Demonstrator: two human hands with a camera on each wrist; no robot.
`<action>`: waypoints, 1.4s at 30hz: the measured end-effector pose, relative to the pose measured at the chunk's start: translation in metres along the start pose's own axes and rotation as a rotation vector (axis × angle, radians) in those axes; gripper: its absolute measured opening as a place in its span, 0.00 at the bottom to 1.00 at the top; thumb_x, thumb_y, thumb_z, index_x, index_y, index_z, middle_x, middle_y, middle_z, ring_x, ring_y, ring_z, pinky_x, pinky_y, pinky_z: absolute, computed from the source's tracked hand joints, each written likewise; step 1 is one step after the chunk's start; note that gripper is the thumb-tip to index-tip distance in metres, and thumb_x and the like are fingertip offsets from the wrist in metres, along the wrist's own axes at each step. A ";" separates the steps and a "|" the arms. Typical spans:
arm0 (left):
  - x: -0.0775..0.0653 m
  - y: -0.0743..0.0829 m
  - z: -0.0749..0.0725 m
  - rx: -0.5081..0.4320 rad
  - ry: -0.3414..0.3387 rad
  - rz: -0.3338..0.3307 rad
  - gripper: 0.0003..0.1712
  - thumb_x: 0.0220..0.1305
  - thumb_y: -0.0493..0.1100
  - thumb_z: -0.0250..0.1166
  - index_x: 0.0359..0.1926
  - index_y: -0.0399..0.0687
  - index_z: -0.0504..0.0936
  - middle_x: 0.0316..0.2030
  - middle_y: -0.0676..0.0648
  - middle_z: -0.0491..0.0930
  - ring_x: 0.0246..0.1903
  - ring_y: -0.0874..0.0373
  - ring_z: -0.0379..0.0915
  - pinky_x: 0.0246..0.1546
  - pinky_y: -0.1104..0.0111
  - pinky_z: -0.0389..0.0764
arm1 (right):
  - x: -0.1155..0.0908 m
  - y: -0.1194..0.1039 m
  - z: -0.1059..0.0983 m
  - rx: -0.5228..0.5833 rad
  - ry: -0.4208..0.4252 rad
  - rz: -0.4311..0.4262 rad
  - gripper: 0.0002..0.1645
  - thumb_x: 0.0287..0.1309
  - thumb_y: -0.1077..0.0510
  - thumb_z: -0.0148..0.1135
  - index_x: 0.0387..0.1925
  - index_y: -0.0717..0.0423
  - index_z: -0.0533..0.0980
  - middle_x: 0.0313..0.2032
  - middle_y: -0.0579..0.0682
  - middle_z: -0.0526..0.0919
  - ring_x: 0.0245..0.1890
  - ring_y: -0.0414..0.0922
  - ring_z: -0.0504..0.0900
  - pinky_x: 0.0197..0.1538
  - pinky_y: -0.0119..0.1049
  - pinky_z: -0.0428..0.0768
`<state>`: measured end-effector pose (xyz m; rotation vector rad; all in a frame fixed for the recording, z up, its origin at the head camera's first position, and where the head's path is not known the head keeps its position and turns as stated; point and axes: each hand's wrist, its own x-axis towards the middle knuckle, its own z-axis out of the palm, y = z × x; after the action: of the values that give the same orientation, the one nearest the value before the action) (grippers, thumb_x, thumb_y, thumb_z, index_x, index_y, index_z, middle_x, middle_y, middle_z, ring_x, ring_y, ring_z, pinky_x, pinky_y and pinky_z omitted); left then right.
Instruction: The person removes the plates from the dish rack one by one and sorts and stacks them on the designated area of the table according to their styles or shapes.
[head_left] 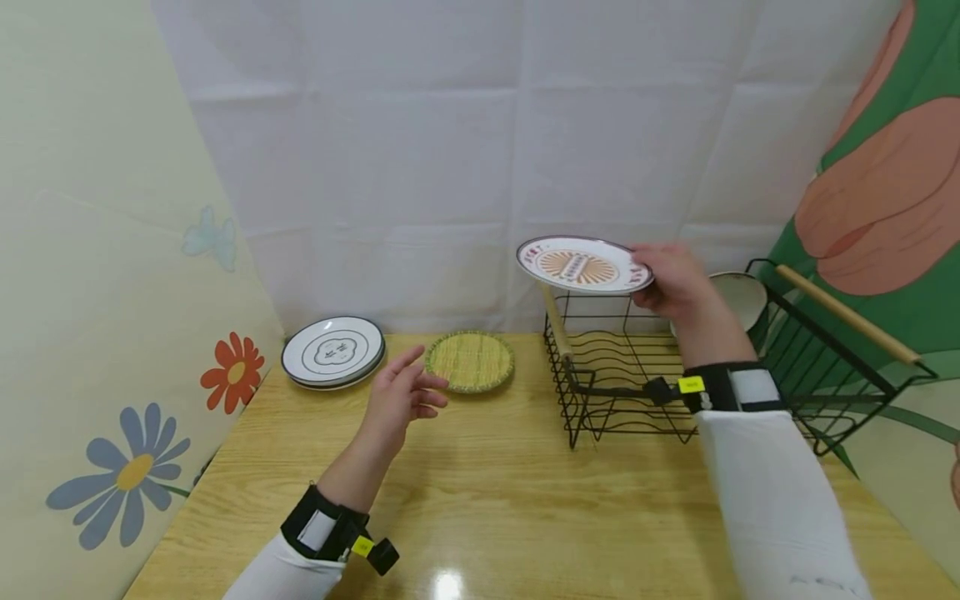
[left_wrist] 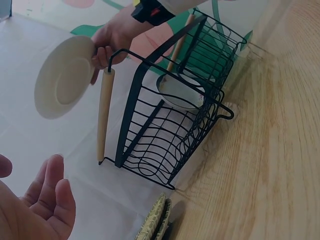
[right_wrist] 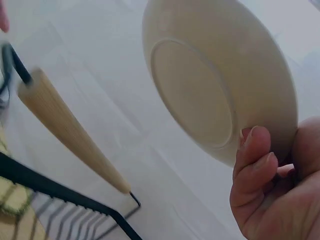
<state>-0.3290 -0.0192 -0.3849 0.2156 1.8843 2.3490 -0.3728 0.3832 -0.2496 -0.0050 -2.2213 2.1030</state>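
My right hand (head_left: 672,279) pinches the right rim of a white plate (head_left: 583,265) printed with an orange sunburst and a dark edge line. It holds the plate nearly level above the left end of a black wire dish rack (head_left: 622,358). The plate's plain underside (right_wrist: 195,95) faces the right wrist camera, fingers beneath it. My left hand (head_left: 401,392) is in the air over the table with loosely spread fingers, holding nothing. It is nearest to a round woven yellow-green mat (head_left: 470,362). Left of that hand lies a short stack of white plates (head_left: 333,352) with dark rims.
The rack has wooden handles (head_left: 847,314) at both ends and a white bowl (left_wrist: 180,92) inside at its right part. A wooden table (head_left: 480,500) bears everything. A white cloth (head_left: 420,167) hangs behind, and walls with painted flowers (head_left: 133,472) stand at the sides.
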 end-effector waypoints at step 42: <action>-0.053 0.047 0.022 -0.070 -0.092 0.005 0.32 0.78 0.47 0.40 0.80 0.53 0.57 0.23 0.54 0.82 0.10 0.62 0.63 0.14 0.74 0.67 | -0.111 0.059 0.119 0.213 -0.292 -0.026 0.30 0.80 0.56 0.43 0.78 0.61 0.59 0.30 0.45 0.89 0.19 0.36 0.84 0.19 0.27 0.79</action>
<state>-0.2731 -0.0182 -0.3364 0.3163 1.7596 2.3601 -0.2723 0.2610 -0.3216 0.3643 -2.1073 2.4510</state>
